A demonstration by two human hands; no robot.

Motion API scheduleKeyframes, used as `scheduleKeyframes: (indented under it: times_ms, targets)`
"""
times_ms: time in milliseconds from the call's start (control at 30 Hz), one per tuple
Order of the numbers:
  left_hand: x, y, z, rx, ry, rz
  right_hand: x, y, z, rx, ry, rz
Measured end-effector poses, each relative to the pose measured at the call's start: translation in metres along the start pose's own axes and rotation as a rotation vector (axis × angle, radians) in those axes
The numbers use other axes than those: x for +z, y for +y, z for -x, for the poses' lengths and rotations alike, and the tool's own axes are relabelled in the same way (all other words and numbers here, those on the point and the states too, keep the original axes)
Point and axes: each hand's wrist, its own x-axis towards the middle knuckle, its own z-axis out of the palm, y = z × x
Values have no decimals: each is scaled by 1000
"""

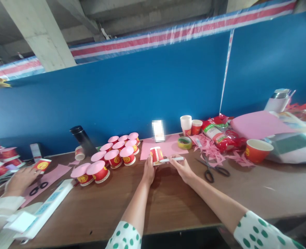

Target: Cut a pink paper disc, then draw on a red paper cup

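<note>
In the middle of the head view my left hand [149, 170] is closed round a small red paper cup [156, 152] with a pale rim at its lower end. My right hand [182, 169] pinches a slim white pen-like stick [177, 159]. The stick's left tip reaches the cup's lower edge; whether it touches I cannot tell. Behind the cup a pink paper sheet [145, 148] lies flat on the table. To the left several red cups [114, 157] stand upside down, topped with pink paper discs. Black scissors [212, 170] lie open to the right.
Right of the sheet are a green tape roll [185, 143], stacked paper cups [186, 125], pink paper shreds [210, 148], red packets [220, 135] and a large cup [258, 151]. Leftward stand a black bottle [84, 140], a white power strip [50, 207] and a co-worker's hand [20, 181] at another cup.
</note>
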Motion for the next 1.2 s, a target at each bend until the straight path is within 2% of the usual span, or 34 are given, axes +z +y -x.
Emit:
scheduleKeyframes:
  times_ms: [233,500,1100,1200]
  targets:
    - [0,2,1,2,40,-63,0,2,0,8,20,11]
    - [2,4,2,-26,27,19,-1,-4,0,13,8,27]
    - [2,3,3,19,3,-30,-1,-3,1,2,-9,29]
    - [2,3,3,24,-5,-5,-2,-3,1,7,-48,36]
